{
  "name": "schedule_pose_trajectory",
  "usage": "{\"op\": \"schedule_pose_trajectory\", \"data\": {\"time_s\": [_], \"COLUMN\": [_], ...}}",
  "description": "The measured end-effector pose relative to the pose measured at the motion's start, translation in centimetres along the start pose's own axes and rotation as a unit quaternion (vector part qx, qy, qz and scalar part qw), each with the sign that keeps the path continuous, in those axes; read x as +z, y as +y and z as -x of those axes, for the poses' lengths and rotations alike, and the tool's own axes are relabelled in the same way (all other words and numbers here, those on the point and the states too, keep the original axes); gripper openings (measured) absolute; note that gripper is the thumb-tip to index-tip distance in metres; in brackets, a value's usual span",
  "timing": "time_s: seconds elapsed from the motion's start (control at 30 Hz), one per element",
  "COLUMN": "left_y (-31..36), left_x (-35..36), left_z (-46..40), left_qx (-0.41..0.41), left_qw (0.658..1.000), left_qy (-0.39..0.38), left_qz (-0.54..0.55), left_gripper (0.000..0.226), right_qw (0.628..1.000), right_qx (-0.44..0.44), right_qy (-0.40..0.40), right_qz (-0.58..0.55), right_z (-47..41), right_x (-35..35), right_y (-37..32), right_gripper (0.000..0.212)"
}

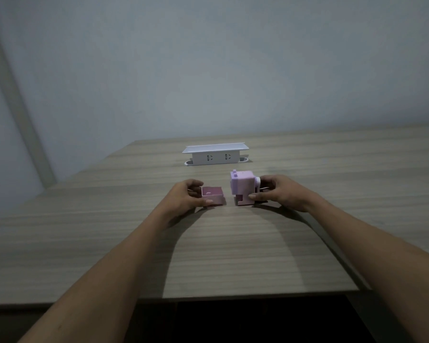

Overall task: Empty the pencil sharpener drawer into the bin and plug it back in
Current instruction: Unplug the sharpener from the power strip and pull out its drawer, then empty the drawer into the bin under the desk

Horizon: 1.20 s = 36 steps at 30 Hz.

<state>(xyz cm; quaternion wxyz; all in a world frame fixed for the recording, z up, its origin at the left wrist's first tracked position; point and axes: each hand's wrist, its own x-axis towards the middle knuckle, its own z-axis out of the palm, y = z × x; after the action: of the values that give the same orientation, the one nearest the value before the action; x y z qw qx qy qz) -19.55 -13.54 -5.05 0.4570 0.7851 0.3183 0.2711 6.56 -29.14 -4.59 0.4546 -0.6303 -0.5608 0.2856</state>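
Writing: none can be read on any item; the sockets on the white box show only slot marks.
Tabletop (233,243): wood-grain surface filling the lower half of the frame, both forearms reaching across it from the bottom edge.
Left hand (186,196): centre of the frame, left of middle; fingers curled round the drawer, thumb on its near wall, fingertips on its far left edge.
Drawer (213,196): small pink open-topped box, out of the sharpener, resting on the tabletop; its inside looks bare.
Right hand (280,193): just right of centre, closed on the sharpener from its right side, thumb at the base, fingers behind.
Sharpener (243,188): lilac block, upright, just right of the drawer with a small gap between them; drawer slot open at the bottom.
Socket box (214,154): white, two outlets, further back at the centre of the frame.
Wall (208,58): pale grey, behind.
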Motion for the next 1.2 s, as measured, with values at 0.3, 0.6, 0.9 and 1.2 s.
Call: {"op": "schedule_pose_trajectory", "data": {"time_s": [0.3, 0.6, 0.9, 1.2], "left_y": [5.5, 15.5, 21.1, 25.0], "left_x": [-3.4, 1.7, 13.4, 27.7], "left_z": [1.8, 2.6, 3.0, 5.9], "left_qx": [0.054, 0.142, 0.204, 0.225], "left_qw": [0.997, 0.989, 0.968, 0.929], "left_qy": [0.045, -0.036, -0.126, -0.267], "left_qz": [0.029, 0.012, 0.075, 0.124], "left_gripper": [0.062, 0.061, 0.061, 0.065], "right_qw": [0.997, 0.993, 0.984, 0.955], "right_qx": [-0.044, -0.074, -0.038, 0.041], "right_qy": [0.066, 0.087, 0.169, 0.293], "right_qz": [0.021, 0.040, 0.036, -0.010], "right_z": [1.2, 5.9, 16.3, 29.9], "right_x": [-1.5, -4.9, -13.0, -19.6], "right_y": [-5.4, -11.5, -10.9, -6.8], "right_gripper": [0.081, 0.067, 0.046, 0.041]}}
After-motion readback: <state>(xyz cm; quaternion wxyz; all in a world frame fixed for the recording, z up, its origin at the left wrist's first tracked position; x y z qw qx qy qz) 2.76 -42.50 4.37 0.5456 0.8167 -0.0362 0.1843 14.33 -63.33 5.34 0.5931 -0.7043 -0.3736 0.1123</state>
